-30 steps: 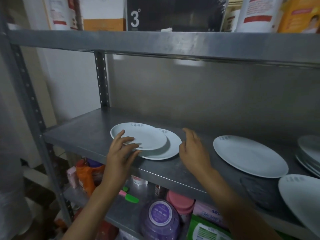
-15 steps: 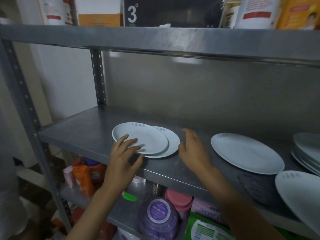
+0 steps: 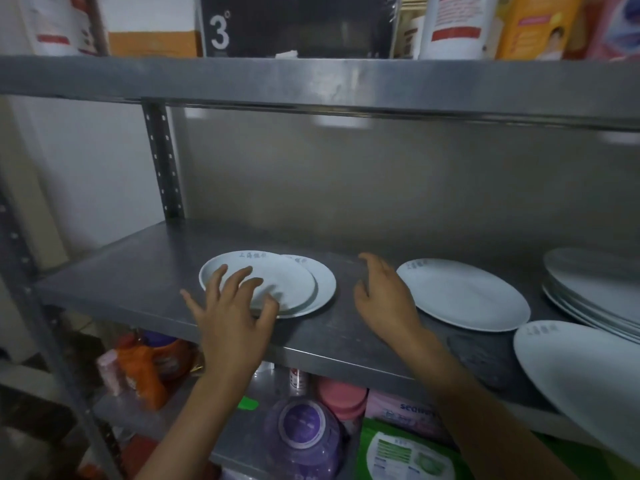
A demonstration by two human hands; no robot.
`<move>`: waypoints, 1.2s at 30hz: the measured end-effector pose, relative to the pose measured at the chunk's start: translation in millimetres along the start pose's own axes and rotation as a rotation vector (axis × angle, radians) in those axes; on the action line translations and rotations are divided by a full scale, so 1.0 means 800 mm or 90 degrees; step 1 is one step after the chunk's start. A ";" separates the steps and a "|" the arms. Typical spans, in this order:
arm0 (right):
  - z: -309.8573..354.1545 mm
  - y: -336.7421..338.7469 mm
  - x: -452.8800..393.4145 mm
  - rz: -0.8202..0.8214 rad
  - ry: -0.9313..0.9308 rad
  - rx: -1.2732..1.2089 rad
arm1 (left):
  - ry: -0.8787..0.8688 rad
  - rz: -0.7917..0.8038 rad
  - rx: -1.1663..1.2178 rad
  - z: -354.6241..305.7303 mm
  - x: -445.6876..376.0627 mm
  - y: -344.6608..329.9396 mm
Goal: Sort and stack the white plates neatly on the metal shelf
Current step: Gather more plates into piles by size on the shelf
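Two small white plates lie on the metal shelf (image 3: 121,275), the upper plate (image 3: 277,271) overlapping the lower plate (image 3: 325,282), which sticks out to the right. My left hand (image 3: 232,313) rests on the upper plate's near side with fingers spread and thumb by the rim. My right hand (image 3: 384,299) hovers with relaxed fingers, holding nothing, between the small plates and a large white plate (image 3: 467,296). At the far right sits a stack of large plates (image 3: 595,289). Another white plate (image 3: 588,375) juts over the shelf's front edge.
A dark round mat (image 3: 485,362) lies on the shelf by the front edge. The shelf above carries boxes and bottles. The shelf below holds detergent bottles (image 3: 149,368), a purple jar (image 3: 304,431) and packets. A perforated upright (image 3: 162,161) stands at the back left.
My left hand has moved further onto the upper small plate, which now covers more of the lower one. My right hand has stayed about where it was.
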State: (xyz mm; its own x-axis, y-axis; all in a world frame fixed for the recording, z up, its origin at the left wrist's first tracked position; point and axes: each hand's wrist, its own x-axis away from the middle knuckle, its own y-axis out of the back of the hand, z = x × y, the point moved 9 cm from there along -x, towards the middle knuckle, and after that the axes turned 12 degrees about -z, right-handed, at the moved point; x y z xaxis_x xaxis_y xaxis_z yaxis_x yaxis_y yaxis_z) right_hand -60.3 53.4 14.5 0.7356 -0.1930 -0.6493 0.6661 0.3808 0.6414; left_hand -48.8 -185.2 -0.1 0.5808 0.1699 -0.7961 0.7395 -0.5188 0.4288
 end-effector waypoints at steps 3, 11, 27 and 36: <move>-0.017 0.017 0.001 -0.007 -0.011 0.012 | -0.042 -0.009 0.023 -0.027 -0.003 -0.007; -0.069 0.072 0.010 -0.034 -0.047 0.081 | -0.194 -0.003 0.171 -0.134 -0.005 -0.042; -0.130 0.077 0.039 0.158 -0.032 0.255 | -0.154 0.163 0.292 -0.219 0.022 -0.118; -0.114 0.051 0.043 0.187 0.060 0.332 | -0.106 0.159 0.324 -0.210 0.020 -0.114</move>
State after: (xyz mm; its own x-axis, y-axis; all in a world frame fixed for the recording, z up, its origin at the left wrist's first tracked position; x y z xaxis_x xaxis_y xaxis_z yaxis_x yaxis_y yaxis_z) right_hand -19.1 144.4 -19.0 0.8998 -0.0565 -0.4327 0.4269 -0.0914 0.8997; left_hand -49.5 5.3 19.6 0.6251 -0.1219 -0.7709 0.3068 -0.8699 0.3863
